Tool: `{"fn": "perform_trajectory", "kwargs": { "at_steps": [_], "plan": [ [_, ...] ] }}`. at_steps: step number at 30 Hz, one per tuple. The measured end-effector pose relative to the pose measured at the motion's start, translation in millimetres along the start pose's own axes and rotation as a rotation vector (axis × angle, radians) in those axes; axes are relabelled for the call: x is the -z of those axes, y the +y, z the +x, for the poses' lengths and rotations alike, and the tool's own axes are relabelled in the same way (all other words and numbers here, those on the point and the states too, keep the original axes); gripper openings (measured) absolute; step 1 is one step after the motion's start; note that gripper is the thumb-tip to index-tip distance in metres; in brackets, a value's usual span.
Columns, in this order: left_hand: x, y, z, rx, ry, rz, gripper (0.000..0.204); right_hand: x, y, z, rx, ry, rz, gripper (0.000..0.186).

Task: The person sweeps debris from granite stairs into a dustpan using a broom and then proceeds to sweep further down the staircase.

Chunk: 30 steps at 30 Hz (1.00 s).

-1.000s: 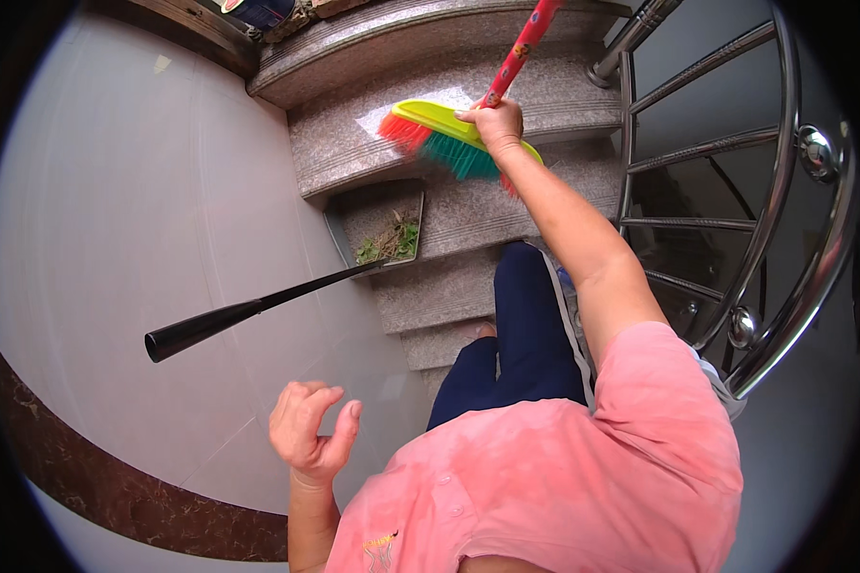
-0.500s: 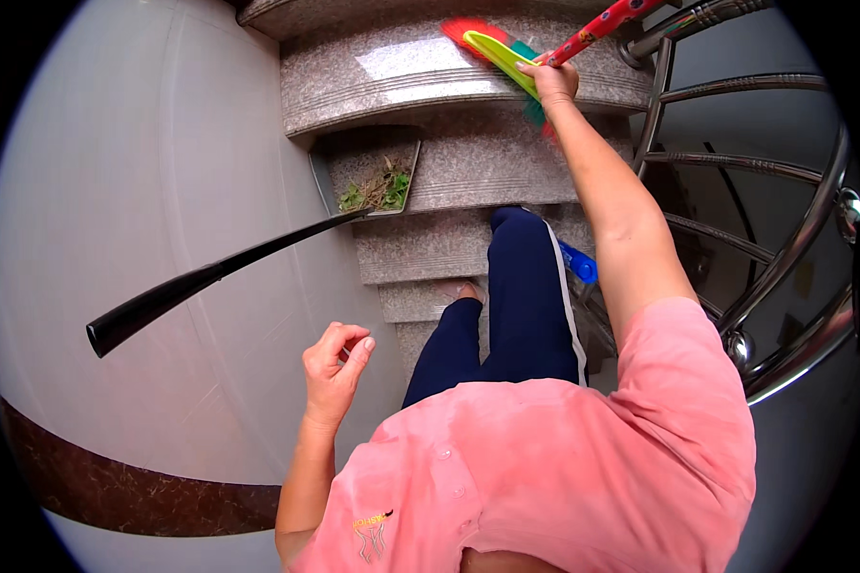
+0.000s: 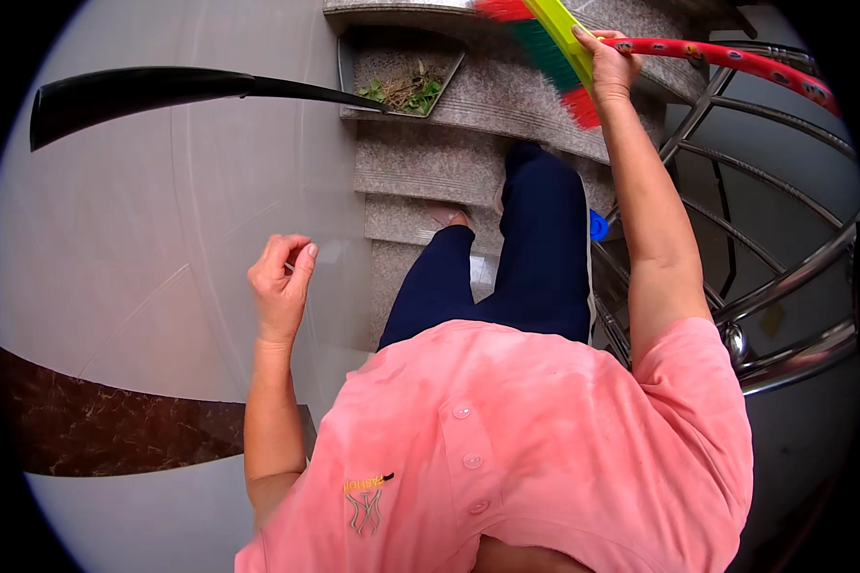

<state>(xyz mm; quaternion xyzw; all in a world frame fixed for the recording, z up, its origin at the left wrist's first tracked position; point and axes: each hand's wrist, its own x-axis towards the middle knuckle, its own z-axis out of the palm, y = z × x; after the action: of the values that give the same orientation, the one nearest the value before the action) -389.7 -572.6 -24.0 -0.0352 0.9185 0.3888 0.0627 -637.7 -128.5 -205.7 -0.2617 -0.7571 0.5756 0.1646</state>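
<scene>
On the stairs [image 3: 416,162], the fingers of the right hand [image 3: 614,71] grip the broom [image 3: 566,40] at its handle's base, the dustpan [image 3: 384,63] of leaves [image 3: 420,93] lying to their left, its black handle [image 3: 148,85] extending leftward, nearer the left hand [image 3: 279,288], whose fingers curl, empty.

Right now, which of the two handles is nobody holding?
The black dustpan handle, on the left; the red broom handle is held in the right grip.

Leaves [image 3: 417,94] in dustpan [image 3: 380,63]; broom [image 3: 565,43] right
</scene>
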Motion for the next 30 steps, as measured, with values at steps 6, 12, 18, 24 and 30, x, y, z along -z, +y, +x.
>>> {"fn": "perform_trajectory", "kwargs": {
  "at_steps": [6,12,18,24,30],
  "plan": [
    [12.0,-60.5,6.6,-0.090,0.100,0.200,0.005,111.0,-37.5,-27.8,-0.040,-0.153,0.144,0.026],
    [2.0,-70.7,7.2,-0.211,0.110,0.393,0.008,156.8,-9.3,-50.6,-0.059,-0.099,-0.003,0.027],
    [2.6,-73.8,2.0,-0.267,0.087,0.528,0.008,156.8,-2.1,-85.3,0.008,-0.184,-0.126,0.023],
    [-0.2,-70.0,7.9,-0.197,0.061,0.514,0.004,171.3,33.9,-92.1,0.010,-0.107,-0.138,0.020],
    [1.6,-65.9,0.4,-0.080,0.131,0.376,0.008,195.1,24.5,-91.4,0.156,-0.174,-0.033,0.021]
  ]
}}
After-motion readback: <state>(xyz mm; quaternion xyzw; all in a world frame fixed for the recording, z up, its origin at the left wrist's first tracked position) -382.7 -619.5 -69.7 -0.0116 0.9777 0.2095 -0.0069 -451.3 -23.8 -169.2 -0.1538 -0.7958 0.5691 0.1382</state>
